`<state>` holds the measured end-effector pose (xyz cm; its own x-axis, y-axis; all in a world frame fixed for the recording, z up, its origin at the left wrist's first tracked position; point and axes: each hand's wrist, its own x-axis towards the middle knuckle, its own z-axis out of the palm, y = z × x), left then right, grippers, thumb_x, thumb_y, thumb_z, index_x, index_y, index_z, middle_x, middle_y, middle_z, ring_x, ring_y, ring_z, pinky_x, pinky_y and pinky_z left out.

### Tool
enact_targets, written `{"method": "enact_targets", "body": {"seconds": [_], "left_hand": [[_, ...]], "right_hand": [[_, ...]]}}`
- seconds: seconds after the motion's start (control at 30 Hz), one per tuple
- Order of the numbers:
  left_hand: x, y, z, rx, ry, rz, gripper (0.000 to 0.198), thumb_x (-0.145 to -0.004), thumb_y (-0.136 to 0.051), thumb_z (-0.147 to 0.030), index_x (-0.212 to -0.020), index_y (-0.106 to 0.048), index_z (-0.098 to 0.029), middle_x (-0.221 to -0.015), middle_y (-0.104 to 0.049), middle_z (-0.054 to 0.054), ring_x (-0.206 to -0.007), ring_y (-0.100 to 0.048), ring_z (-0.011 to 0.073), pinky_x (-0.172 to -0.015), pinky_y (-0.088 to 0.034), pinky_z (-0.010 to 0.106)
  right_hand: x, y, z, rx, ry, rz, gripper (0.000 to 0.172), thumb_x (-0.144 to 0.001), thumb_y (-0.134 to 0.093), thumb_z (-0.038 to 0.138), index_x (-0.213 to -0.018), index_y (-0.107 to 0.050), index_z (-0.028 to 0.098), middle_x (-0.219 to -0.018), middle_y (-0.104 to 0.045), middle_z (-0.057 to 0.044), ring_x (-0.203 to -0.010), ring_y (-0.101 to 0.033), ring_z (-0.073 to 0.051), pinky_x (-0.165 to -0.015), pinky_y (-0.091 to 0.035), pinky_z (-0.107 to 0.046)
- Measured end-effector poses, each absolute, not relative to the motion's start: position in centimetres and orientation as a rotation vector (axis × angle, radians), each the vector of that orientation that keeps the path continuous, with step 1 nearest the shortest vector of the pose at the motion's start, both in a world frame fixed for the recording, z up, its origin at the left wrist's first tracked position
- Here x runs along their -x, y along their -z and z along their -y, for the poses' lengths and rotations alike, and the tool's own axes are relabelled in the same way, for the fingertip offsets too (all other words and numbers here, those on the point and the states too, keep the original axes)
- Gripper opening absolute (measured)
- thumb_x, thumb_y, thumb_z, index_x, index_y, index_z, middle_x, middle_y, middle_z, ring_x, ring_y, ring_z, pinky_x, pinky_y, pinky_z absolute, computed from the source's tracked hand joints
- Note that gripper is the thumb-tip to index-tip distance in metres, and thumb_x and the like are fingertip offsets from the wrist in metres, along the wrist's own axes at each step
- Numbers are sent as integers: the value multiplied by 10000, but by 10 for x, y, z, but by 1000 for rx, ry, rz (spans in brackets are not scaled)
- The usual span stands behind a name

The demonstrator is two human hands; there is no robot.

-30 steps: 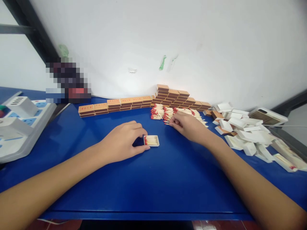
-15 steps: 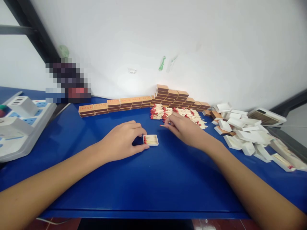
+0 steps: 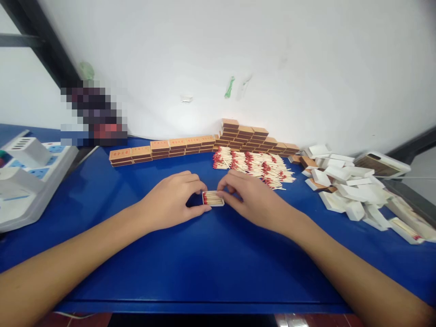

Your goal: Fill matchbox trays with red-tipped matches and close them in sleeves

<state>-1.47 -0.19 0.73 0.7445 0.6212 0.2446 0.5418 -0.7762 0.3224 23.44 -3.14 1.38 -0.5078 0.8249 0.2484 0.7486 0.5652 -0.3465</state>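
Observation:
A small white matchbox tray (image 3: 213, 204) with red-headed matches inside lies on the blue table. My left hand (image 3: 173, 197) grips its left end between thumb and index finger. Over the tray's right end, my right hand (image 3: 250, 195) has its thumb and fingers pinched together; the fingertips are at the matches, and whatever they hold is too small to make out. A pile of loose matches (image 3: 255, 164) lies just behind my right hand, mostly with red heads to the left.
Orange-brown matchboxes (image 3: 177, 146) are stacked in a row along the wall. White empty trays (image 3: 354, 193) are heaped on the right, near a phone-like object (image 3: 381, 164). A white power strip (image 3: 41, 195) with plugs sits on the left of the blue table (image 3: 204, 268).
My right hand has moved left and slightly down from beside the match pile to the tray, where the match it carried is no longer distinct. My left hand remains on the tray.

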Motion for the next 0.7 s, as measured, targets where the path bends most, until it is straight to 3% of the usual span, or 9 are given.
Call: {"method": "enact_targets", "body": {"seconds": [0.17, 0.47, 0.7], "left_hand": [[16, -8, 2, -2710, -485, -930, 273, -974, -757, -419, -1106, -752, -180, -983, -716, 48, -958, -645, 239, -826, -505, 369], [17, -8, 2, -2717, -481, -928, 278, -977, -753, -431, -1110, -760, -187, -994, -725, 53, -966, -649, 239, -823, -509, 369], [16, -7, 2, -2725, -489, -922, 266, -976, -754, -429, -1095, -752, -192, -987, -724, 54, -968, -655, 242, -842, -514, 372]], "right_hand": [[-278, -6, -1, 1457, -69, 2263, 59, -1006, -647, 212, -995, -703, 195, -934, -637, -60, -772, -592, -196, -702, -422, -324], [-297, 9, -22, 1484, -104, 2321, 117, -990, -609, 170, -905, -682, 202, -896, -607, -58, -761, -579, -201, -697, -420, -324], [-283, 3, -10, 1501, -204, 2322, 106, -1029, -568, 193, -952, -640, 202, -996, -644, -81, -823, -610, -211, -739, -451, -335]]}}
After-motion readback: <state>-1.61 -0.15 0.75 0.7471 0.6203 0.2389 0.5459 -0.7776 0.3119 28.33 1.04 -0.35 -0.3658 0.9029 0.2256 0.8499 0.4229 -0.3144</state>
